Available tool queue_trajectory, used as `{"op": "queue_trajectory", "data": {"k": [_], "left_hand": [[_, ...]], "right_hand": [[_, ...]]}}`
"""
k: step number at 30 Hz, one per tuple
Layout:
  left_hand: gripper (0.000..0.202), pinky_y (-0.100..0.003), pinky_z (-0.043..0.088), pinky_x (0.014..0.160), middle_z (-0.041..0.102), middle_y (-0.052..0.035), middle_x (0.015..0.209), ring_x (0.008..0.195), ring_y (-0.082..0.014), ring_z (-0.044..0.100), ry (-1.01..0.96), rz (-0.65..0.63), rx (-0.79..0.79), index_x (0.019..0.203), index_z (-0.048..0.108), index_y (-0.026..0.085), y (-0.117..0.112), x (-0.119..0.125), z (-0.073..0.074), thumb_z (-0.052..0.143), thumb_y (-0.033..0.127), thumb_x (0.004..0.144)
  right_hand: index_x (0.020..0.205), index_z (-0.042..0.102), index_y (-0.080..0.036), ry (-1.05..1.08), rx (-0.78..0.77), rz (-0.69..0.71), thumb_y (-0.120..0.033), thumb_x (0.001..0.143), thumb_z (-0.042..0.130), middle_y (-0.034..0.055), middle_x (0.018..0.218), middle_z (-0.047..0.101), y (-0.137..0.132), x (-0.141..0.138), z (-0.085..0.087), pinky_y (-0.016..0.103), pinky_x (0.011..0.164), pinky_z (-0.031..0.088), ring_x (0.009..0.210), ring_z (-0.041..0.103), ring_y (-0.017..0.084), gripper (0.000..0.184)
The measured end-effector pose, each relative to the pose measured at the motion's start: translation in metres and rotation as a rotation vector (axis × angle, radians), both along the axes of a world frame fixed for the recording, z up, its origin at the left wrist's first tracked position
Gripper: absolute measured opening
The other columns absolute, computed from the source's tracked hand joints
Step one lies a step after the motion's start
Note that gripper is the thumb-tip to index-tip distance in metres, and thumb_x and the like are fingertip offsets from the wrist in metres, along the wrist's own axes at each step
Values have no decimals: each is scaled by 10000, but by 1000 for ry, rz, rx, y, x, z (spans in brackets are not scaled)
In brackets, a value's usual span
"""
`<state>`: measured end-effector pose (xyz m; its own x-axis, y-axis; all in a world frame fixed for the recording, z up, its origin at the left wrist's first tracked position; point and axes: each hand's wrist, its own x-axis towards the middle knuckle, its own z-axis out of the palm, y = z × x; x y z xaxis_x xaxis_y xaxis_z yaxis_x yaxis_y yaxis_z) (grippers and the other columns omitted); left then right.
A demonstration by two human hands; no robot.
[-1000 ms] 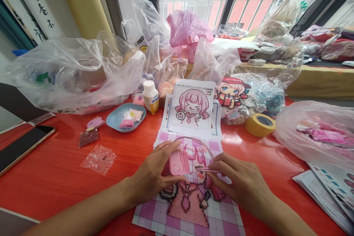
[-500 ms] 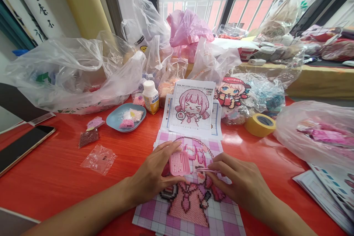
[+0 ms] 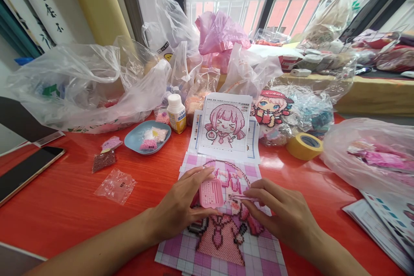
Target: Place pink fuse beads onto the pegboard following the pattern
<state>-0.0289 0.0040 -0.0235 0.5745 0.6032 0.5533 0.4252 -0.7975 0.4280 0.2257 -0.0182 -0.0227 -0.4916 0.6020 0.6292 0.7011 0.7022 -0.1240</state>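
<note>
Between the thumb and fingers of my left hand (image 3: 184, 196) is a small pink bead tray (image 3: 211, 193), tilted so its ridged inside faces me. My right hand (image 3: 274, 207) pinches pink tweezers (image 3: 243, 197), whose tips point left toward the tray, a little apart from it. Whether a bead sits in the tips is too small to tell. Both hands hover over a checked pegboard (image 3: 181, 252) that bears a bead picture of a pink-haired figure; the tray and hands hide part of it. A printed chart (image 3: 225, 125) of the same figure stands just behind the board.
Left of the chart are a blue plate (image 3: 132, 140) with bead packets, a white bottle (image 3: 176, 113), loose bead bags (image 3: 103, 161) and a phone (image 3: 30, 172). Yellow tape (image 3: 304, 145) and a plastic bag (image 3: 371, 155) lie right. More plastic bags (image 3: 87, 82) line the back.
The bead tray and my left hand have shifted very slightly right and down. My right hand and the tweezers stay almost in place.
</note>
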Motion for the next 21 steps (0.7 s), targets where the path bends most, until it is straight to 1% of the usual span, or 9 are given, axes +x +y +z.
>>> {"op": "queue_trajectory", "data": {"k": [5, 8, 15, 21], "left_hand": [[776, -477, 489, 1004, 663, -145, 1175, 1217, -296, 564, 2, -17, -2, 1448, 216, 204, 1, -1, -5, 602, 473, 832], [782, -462, 491, 1007, 654, -149, 1197, 1231, -297, 552, 5, -31, -8, 1450, 223, 202, 1, -2, -6, 608, 474, 826], [780, -456, 482, 1017, 651, -151, 1200, 1237, -288, 546, -4, -49, -5, 1449, 224, 189, 0, -2, -7, 606, 471, 830], [706, -450, 466, 1031, 658, -160, 1185, 1215, -279, 567, 5, -67, 6, 1398, 317, 161, 1, -1, -4, 596, 478, 831]], "right_hand": [[948, 566, -186, -1, -9, 30, -239, 926, 523, 9, 794, 610, -2, -3, 0, 193, 455, 372, 613, 574, 71, 72], [957, 568, -181, -4, -15, 48, -244, 931, 509, 14, 796, 606, -3, -5, 1, 193, 467, 388, 625, 579, 76, 90], [970, 576, -180, 16, 1, 38, -212, 915, 522, 16, 812, 611, -4, -4, -2, 196, 486, 404, 658, 588, 85, 84], [988, 564, -172, 48, 0, 32, -184, 907, 531, 28, 829, 602, -5, -5, 0, 193, 498, 429, 676, 584, 90, 88]]}}
